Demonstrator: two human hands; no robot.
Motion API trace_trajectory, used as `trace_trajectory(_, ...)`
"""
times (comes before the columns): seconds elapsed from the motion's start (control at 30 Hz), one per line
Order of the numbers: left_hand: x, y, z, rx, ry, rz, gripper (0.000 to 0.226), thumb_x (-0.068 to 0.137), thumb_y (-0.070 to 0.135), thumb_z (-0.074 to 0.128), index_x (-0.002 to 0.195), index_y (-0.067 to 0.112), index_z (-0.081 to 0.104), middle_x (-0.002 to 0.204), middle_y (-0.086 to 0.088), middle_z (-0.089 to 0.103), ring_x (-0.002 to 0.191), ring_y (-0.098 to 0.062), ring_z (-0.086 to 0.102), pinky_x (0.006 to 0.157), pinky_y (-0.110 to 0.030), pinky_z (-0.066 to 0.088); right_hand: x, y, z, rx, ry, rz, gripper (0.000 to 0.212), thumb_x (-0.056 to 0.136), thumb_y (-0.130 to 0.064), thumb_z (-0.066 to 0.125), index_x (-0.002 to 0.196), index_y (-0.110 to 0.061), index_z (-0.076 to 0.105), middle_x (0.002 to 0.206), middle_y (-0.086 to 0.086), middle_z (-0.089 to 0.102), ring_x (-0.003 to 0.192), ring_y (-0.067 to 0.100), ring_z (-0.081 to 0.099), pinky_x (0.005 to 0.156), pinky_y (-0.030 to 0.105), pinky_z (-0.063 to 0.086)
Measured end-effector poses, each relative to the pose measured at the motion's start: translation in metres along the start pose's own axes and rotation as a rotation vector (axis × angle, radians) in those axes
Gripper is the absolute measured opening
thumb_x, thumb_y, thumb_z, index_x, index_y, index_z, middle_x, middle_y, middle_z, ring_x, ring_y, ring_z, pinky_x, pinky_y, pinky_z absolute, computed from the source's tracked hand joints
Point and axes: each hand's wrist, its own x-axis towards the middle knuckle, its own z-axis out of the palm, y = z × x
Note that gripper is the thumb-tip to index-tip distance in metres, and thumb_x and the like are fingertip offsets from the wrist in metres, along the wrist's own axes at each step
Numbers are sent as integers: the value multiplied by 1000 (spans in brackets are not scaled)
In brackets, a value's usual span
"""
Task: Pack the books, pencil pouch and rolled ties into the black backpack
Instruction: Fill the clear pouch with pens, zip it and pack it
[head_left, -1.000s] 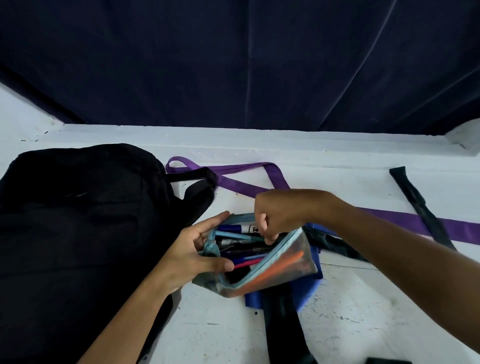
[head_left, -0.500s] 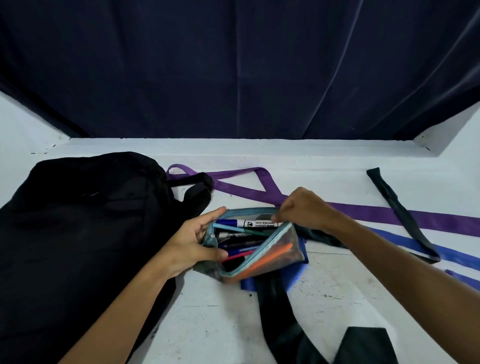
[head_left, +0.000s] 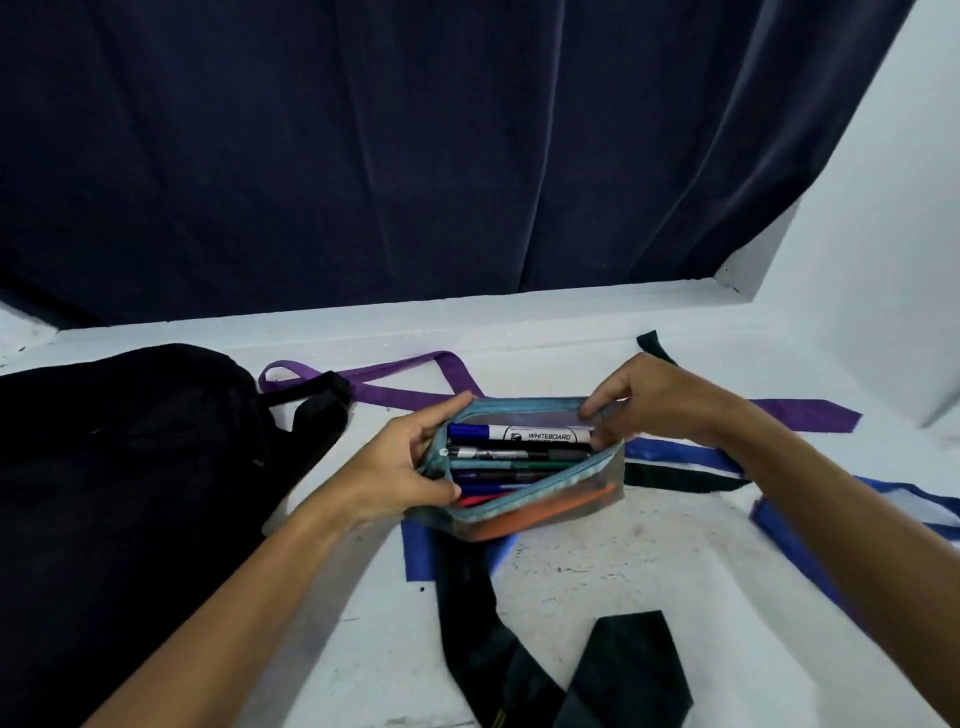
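Centre of frame: the pouch (head_left: 524, 499), a translucent pencil case with a teal zip edging, sits open on the white surface (head_left: 649, 577). The left hand (head_left: 400, 473) grips its left end, thumb curled along the near rim and fingers (head_left: 441, 410) closed over the far rim. The right hand (head_left: 654, 400) pinches the far right corner of the zip edge, fingers bent and pressed together on the fabric; whether a zip pull lies between them cannot be told.

Inside the pouch lie pens side by side, topmost a whiteboard marker (head_left: 519, 433) with a blue cap and white printed barrel; an orange item shows through the near wall.

Left of frame: the backpack (head_left: 124, 467), matte black cloth, lies slumped, its strap (head_left: 317, 410) reaching toward the pouch; the left forearm passes just beside it.

Flat, unrolled ties cross the surface: a purple tie (head_left: 395, 395) behind the pouch toward the upper right, a blue tie (head_left: 680, 452) under and right of the pouch, and a black tie (head_left: 478, 613) running from beneath the pouch to the lower edge.

Bare surface, scuffed and speckled, lies at lower centre between the forearms. A raised white ledge (head_left: 519, 306) bounds the far side, below a dark blue curtain (head_left: 415, 156).
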Motion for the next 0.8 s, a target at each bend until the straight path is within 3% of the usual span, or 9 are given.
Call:
trace_trajectory(0.17,34,2,59,40,-71,8,92,72,-25,68,146,20,39,129,-1,63,115,-19,63,90,-33,55,-39,55,-35,-9,28,68,28,67,-8,86,93,-15,79,82,-1,75,82,14,69,77,24,55)
trace_trajectory(0.3,53,-7,92,74,-104,-24,91,74,-26,65,148,16,36,129,3,62,113,-15,63,93,-33,54,-49,96,-39,37,27,87,25,68,-8,85,90,-18,78,72,-13,73,67,1,65,61,13,48)
trace_trajectory(0.43,65,-12,107,143,-87,-10,86,75,-19,69,146,20,39,122,6,67,112,-15,65,95,-32,53,-52,127,-31,187,152,63,18,73,-10,82,88,-18,78,81,2,75,75,15,69,72,27,56)
trace_trajectory(0.5,65,-11,107,228,-84,31,76,77,-13,73,138,25,50,116,7,70,112,-16,65,95,-32,53,-52,135,-23,239,217,28,15,76,-11,80,88,-20,78,83,-2,75,78,11,69,73,22,54)
trace_trajectory(0.6,62,-10,103,416,-91,116,39,78,12,78,108,32,66,109,1,68,105,-18,65,95,-31,51,-50,140,-15,240,270,-8,15,82,-13,76,92,-23,77,84,-8,74,79,5,68,74,20,51)
trace_trajectory(0.7,61,-7,96,595,-108,194,17,78,40,75,89,30,66,109,3,61,106,-15,61,94,-33,48,-52,142,-19,183,179,-95,14,87,-14,70,97,-22,76,89,-10,74,84,4,68,79,21,51)
trace_trajectory(0.8,63,3,87,662,-178,188,10,83,35,75,85,32,65,107,10,61,106,-10,59,92,-33,49,-55,140,-32,114,-51,-190,11,90,-27,64,90,-26,75,85,-10,71,83,8,66,77,23,50)
